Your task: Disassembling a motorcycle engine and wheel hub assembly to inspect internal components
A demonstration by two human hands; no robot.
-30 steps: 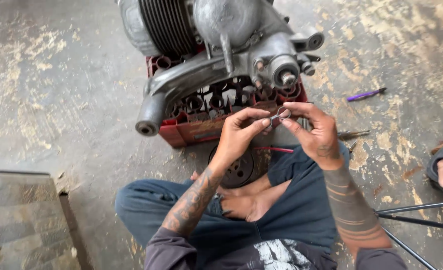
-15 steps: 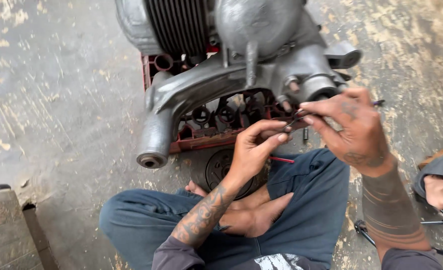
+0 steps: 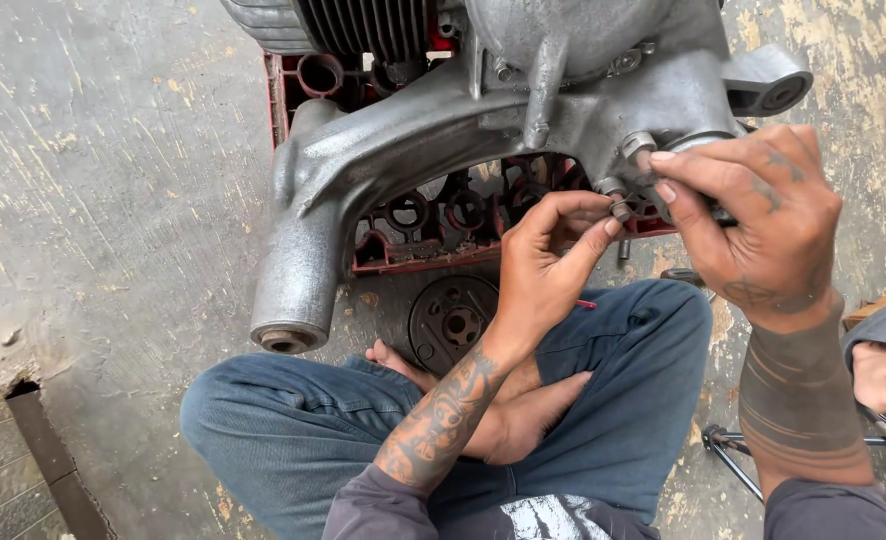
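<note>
Head view: left hand [image 3: 543, 265] fingers pinch a small metal nut [image 3: 620, 210] against the cast-aluminium engine [image 3: 443, 130]; right hand [image 3: 758, 215] fingers curl narrowly.

No packages, labels, signs or screens in view

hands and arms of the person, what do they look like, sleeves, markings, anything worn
Both hands are bare, no gloves. The left hand leads to a forearm covered in dense dark figure tattoos. The right hand has small tattoos on its back and fingers, with several dark bands around the forearm. Grey sleeves are pushed up near both elbows.
</note>
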